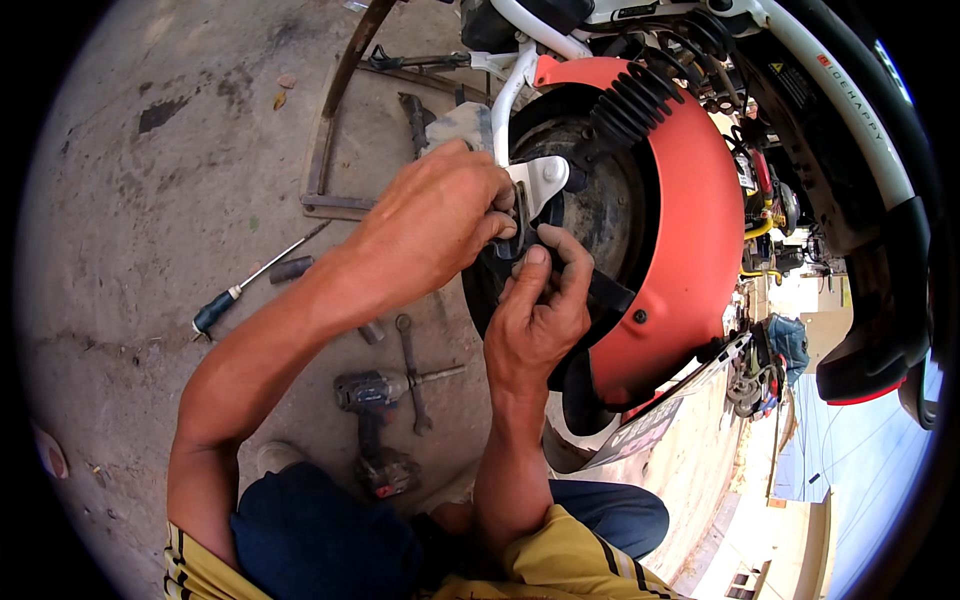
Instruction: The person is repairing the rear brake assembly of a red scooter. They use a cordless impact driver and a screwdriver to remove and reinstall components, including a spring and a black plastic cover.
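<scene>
Both hands meet at the axle end of a scooter's rear wheel (598, 215), beside a white swingarm bracket (540, 178) with a bolt head on it. My left hand (435, 215) comes in from the left, fingers curled closed against the slotted lower end of the bracket. Just below it, my right hand (540, 315) has thumb and forefinger pinched near a dark part by the axle. What either hand grips is mostly hidden by the fingers. A red fender (700, 230) curves around the wheel, and a black coil-spring shock absorber (635, 105) rises above the bracket.
On the concrete floor lie a screwdriver (213, 312), a dark cylindrical piece (290, 270), a combination wrench (411, 375) and a cordless impact driver (372, 405). A rusty metal frame (322, 160) stands left of the wheel. The scooter's white frame tube (850, 100) runs along the right.
</scene>
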A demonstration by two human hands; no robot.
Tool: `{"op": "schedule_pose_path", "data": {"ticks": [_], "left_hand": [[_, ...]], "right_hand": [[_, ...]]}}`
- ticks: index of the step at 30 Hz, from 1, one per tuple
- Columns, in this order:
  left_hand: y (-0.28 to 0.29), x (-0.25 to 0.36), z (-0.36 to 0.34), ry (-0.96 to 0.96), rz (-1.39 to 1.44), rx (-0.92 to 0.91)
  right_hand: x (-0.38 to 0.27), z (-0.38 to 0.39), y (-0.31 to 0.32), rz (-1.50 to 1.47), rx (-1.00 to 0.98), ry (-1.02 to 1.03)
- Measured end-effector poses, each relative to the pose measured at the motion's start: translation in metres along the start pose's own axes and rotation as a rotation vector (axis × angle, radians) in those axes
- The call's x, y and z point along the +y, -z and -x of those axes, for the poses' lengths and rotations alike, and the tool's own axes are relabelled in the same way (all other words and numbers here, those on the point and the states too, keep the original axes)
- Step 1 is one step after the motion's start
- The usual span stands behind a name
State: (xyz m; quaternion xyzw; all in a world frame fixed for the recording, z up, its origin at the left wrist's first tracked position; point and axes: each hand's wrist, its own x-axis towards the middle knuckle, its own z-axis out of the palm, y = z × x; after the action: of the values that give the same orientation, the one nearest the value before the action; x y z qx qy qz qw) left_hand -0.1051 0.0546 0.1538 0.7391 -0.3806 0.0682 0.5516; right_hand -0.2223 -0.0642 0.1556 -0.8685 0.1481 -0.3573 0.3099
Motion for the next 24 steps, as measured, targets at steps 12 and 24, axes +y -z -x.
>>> {"op": "schedule_pose_path", "data": {"ticks": [12, 24], "left_hand": [[-0.001, -0.004, 0.001, -0.089, -0.098, 0.053], [-0.011, -0.014, 0.001, -0.225, -0.108, 0.113]], "right_hand": [[0.002, 0.000, -0.002, -0.023, 0.006, 0.011], [-0.013, 0.002, -0.006, -0.050, -0.004, -0.048]]}}
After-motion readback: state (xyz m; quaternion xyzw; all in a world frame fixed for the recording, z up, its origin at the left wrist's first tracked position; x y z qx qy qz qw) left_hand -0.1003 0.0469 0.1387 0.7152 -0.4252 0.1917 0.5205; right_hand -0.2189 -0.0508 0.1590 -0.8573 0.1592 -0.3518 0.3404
